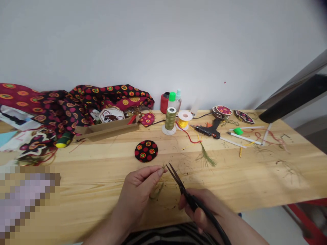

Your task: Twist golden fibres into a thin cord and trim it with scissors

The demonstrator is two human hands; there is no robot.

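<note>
My left hand pinches a thin olive-green thread between thumb and fingertips near the table's front edge; the thread hangs in a loop below the fingers. My right hand grips black scissors, whose slightly parted blade tips sit right at the pinched thread end. Just beyond the hands a round patch of black fabric with red and yellow dots lies flat on the wooden table.
Patterned fabric is heaped at the back left behind a cardboard tray. Thread spools, glue bottles, a black glue gun, glue sticks and finished ornaments line the back. Thread scraps litter the right side.
</note>
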